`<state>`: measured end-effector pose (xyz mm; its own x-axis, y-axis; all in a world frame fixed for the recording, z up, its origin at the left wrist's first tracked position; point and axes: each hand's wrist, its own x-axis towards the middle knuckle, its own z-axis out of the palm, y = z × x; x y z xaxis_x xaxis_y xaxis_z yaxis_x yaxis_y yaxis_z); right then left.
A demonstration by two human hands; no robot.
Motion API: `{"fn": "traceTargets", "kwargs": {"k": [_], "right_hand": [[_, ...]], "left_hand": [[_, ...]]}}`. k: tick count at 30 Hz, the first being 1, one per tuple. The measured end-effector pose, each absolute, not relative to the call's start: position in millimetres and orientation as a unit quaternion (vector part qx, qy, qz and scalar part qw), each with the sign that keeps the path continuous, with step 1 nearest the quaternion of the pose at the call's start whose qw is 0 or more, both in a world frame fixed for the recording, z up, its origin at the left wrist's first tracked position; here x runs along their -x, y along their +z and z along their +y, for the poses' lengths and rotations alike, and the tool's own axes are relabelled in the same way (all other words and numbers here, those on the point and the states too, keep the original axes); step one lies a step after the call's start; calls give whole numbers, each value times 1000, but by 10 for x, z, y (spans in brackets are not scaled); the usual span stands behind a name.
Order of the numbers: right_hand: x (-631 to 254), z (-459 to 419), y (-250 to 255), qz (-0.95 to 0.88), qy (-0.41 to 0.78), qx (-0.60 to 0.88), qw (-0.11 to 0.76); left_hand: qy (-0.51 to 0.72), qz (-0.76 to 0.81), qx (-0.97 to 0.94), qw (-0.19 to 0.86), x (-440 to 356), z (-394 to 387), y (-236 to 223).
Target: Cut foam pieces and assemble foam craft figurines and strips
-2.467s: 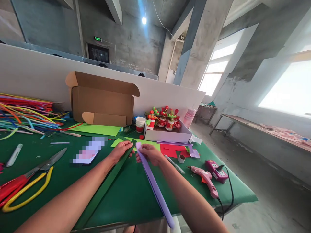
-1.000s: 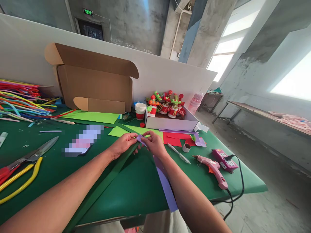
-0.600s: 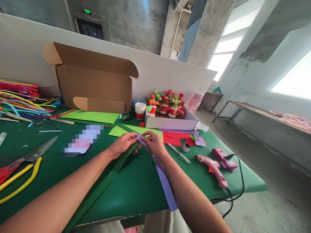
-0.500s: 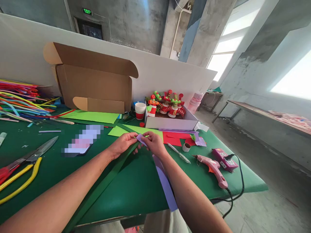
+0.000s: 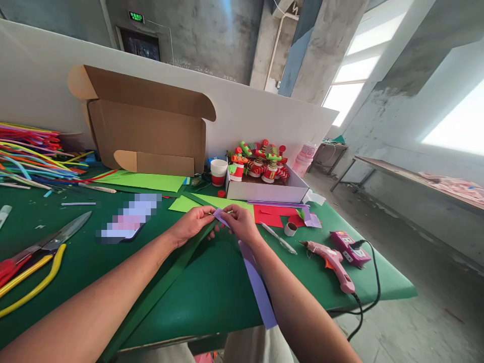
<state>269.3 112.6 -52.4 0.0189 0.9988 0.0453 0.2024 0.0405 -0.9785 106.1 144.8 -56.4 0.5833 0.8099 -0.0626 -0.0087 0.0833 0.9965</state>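
Left hand (image 5: 194, 225): thumb and forefinger pinch the dark green strip (image 5: 174, 270), which slants up from the near edge of the table (image 5: 212, 302). Right hand (image 5: 242, 223): thumb and fingers pinch the end of the purple strip (image 5: 256, 285), its length trailing beside the right forearm. Purple end meets the green strip between the hands; overlap partly hidden, so left fingertips may or may not touch purple. Glue gun (image 5: 333, 263) and pen (image 5: 279, 238) lie to the right.
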Motion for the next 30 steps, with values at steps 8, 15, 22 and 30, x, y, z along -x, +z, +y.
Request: {"fn": "traceTargets", "kwargs": {"k": [8, 15, 22, 30], "right_hand": [[-2693, 1131, -524, -559, 408, 556, 460], [-2684, 1117, -520, -572, 406, 555, 446], [-2676, 1107, -559, -587, 409, 558, 421], [-2828, 1088, -387, -652, 166, 560, 484]], "left_hand": [[298, 353, -581, 670, -1044, 1448, -559], [359, 364, -701, 498, -1040, 1501, -589], [359, 358, -743, 437, -1056, 1543, -630], [452, 432, -678, 386, -897, 1686, -563]]}}
